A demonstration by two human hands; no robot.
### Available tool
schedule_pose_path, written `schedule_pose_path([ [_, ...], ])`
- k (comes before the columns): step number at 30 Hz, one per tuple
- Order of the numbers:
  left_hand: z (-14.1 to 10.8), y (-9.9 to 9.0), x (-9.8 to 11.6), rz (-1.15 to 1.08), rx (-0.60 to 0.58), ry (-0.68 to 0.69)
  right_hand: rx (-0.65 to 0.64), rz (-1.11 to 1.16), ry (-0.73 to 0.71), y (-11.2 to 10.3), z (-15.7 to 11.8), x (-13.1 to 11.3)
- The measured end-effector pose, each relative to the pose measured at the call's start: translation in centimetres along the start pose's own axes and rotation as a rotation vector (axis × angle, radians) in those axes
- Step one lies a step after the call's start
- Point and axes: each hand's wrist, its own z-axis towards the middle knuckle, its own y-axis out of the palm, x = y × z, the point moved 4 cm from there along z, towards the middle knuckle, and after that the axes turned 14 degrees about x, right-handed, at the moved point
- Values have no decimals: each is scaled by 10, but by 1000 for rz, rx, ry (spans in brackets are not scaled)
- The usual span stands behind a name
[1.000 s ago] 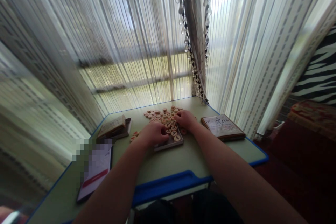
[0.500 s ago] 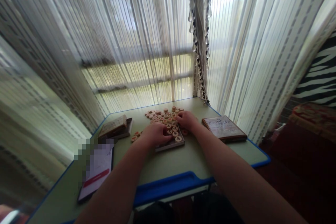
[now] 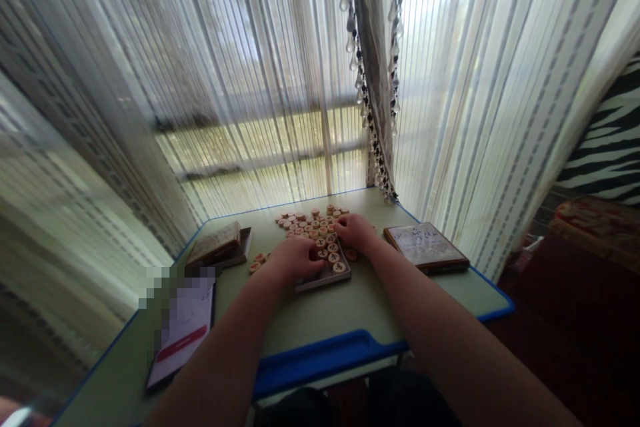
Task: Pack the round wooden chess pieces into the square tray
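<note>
A shallow open box (image 3: 327,281) stands at the middle of the table, with several round Chinese chess pieces (image 3: 333,258) in its right part, dark characters facing up. Over the box's left part my left hand (image 3: 297,259) is bent, thumb low inside the box and fingers curled; whatever is between them is hidden. My right hand (image 3: 354,232) lies at the box's far right corner with its fingers curled down by the pieces, their tips hidden. Beyond both hands spread many loose wooden chess pieces (image 3: 295,219), and a few red-marked pieces (image 3: 256,267) lie left of my left wrist.
A flat lidded box (image 3: 425,243) lies on the right of the table (image 3: 300,320). At the left are a box lid (image 3: 215,243) resting tilted on a tray (image 3: 244,248), and a tablet-like screen (image 3: 185,340). Sheer curtains (image 3: 280,80) hang behind the far edge.
Both hands stay almost in place. My left thumb and fingers have drawn slightly closer together over the box. The view has shifted a little.
</note>
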Motion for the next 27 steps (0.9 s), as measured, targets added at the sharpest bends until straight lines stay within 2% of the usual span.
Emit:
schedule_pose_path([
  [13,0,2,1,56,54,93,8,-23,-31,4,2,3],
  [27,-1,5,0,123,28,80,1,-25,-26,2,1,1],
])
